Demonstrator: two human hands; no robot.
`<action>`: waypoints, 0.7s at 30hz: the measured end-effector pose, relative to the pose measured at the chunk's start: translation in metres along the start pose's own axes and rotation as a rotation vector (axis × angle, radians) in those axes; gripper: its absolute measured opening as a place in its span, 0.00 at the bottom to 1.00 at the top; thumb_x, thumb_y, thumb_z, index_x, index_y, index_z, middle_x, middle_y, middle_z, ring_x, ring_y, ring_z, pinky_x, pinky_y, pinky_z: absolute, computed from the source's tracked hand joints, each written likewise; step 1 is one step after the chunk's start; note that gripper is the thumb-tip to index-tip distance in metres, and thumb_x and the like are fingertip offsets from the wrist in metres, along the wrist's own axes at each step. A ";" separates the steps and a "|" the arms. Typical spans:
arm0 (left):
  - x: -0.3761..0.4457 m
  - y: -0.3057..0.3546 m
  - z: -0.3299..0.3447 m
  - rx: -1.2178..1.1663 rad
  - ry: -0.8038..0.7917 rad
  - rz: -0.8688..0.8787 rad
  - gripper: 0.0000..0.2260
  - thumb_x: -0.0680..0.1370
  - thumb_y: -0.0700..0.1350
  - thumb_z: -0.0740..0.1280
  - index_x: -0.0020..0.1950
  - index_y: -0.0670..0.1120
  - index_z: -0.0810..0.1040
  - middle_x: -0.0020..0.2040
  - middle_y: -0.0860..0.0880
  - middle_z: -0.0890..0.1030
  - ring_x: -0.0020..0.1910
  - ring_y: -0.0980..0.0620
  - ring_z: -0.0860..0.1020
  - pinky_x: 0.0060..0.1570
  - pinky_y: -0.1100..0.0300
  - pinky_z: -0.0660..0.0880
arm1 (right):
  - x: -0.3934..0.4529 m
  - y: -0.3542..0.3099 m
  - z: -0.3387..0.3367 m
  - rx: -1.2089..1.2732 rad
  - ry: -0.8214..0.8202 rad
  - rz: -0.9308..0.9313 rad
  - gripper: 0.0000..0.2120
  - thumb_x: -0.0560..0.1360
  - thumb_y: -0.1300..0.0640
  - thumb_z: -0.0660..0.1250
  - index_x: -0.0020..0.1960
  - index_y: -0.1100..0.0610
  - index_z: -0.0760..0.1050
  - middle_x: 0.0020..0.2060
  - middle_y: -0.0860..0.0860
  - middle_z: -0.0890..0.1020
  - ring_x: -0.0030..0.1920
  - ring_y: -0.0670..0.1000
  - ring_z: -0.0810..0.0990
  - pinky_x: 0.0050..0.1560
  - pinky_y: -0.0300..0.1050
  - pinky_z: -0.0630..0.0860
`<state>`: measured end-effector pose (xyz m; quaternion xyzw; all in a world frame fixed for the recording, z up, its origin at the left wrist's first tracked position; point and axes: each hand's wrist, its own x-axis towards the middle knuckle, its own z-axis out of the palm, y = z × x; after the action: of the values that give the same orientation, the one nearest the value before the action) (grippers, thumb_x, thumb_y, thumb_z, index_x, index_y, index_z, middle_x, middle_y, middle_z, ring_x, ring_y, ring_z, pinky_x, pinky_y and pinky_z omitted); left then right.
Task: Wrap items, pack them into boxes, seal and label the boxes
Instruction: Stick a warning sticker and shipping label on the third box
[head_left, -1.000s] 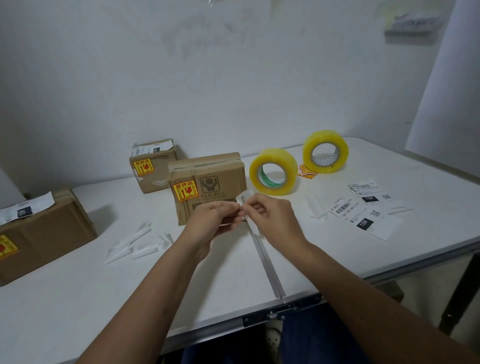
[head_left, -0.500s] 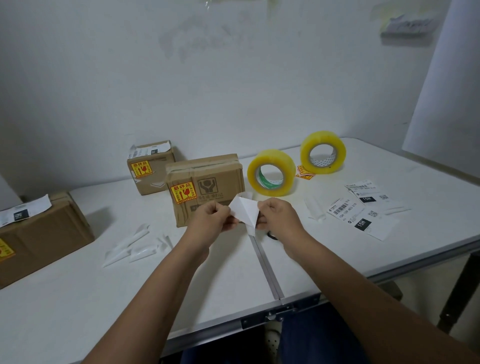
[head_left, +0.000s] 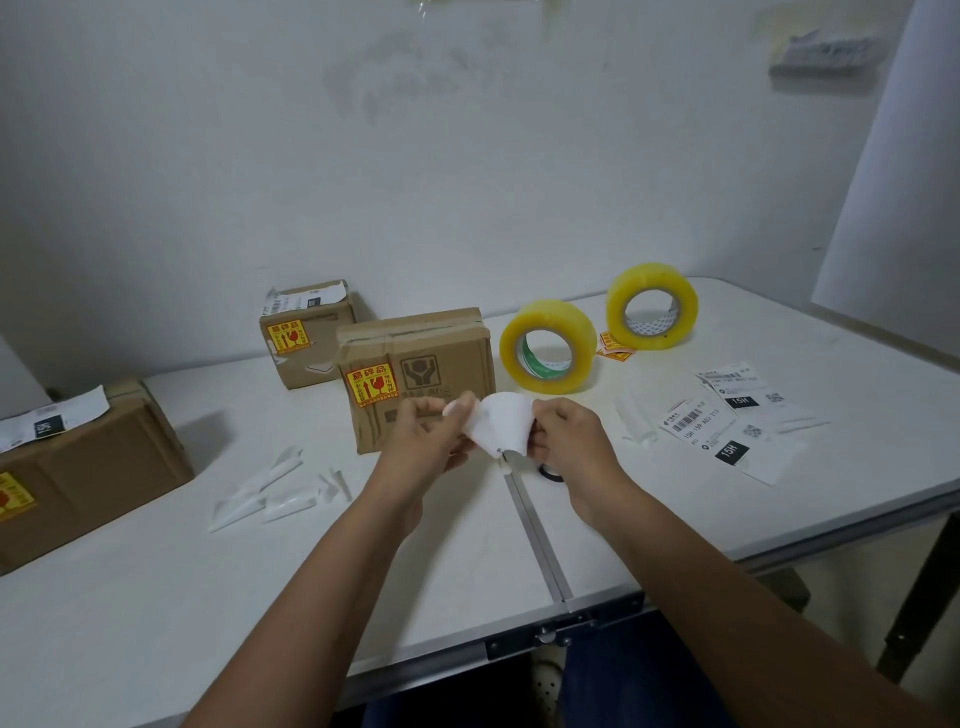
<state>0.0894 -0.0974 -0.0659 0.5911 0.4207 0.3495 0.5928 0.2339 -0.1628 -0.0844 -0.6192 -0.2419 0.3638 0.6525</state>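
A white shipping label (head_left: 503, 425) curls between my two hands, just in front of a sealed brown cardboard box (head_left: 447, 358) with a red-and-yellow fragile sticker. My left hand (head_left: 423, 434) pinches the label's left edge. My right hand (head_left: 563, 435) pinches its right edge, and the paper peels apart between them. Its printed side is hidden from me.
Two more sealed boxes stand at the back (head_left: 306, 332) and far left (head_left: 88, 462). Two yellow tape rolls (head_left: 548, 345) (head_left: 652, 306) stand upright behind. Printed labels (head_left: 727, 415) lie at right, torn backing strips (head_left: 265, 493) at left. A metal seam (head_left: 537, 535) splits the white table.
My hands have moved apart, and the label has opened from a small pinched piece into a wide curled sheet between them.
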 end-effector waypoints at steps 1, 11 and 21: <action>-0.001 0.000 0.002 0.008 -0.012 0.004 0.20 0.76 0.49 0.72 0.63 0.47 0.69 0.50 0.45 0.82 0.50 0.48 0.82 0.55 0.52 0.80 | -0.001 0.000 0.001 0.028 -0.017 0.001 0.08 0.82 0.57 0.60 0.49 0.57 0.76 0.44 0.54 0.83 0.42 0.48 0.84 0.45 0.45 0.82; 0.004 -0.005 0.007 0.109 0.103 0.177 0.17 0.77 0.35 0.69 0.59 0.51 0.70 0.44 0.45 0.80 0.46 0.47 0.81 0.49 0.49 0.82 | -0.010 -0.006 -0.004 0.370 -0.383 0.138 0.19 0.81 0.45 0.58 0.58 0.59 0.76 0.53 0.57 0.85 0.53 0.52 0.84 0.53 0.45 0.81; 0.007 -0.001 0.004 0.082 0.116 0.228 0.16 0.77 0.36 0.70 0.57 0.53 0.71 0.42 0.44 0.83 0.44 0.51 0.84 0.52 0.46 0.81 | -0.011 -0.004 0.002 0.129 -0.203 0.032 0.12 0.79 0.57 0.67 0.52 0.67 0.78 0.51 0.58 0.84 0.53 0.53 0.84 0.51 0.43 0.81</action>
<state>0.0957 -0.0924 -0.0679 0.6374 0.3983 0.4309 0.4994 0.2266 -0.1696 -0.0788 -0.5397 -0.2731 0.4499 0.6571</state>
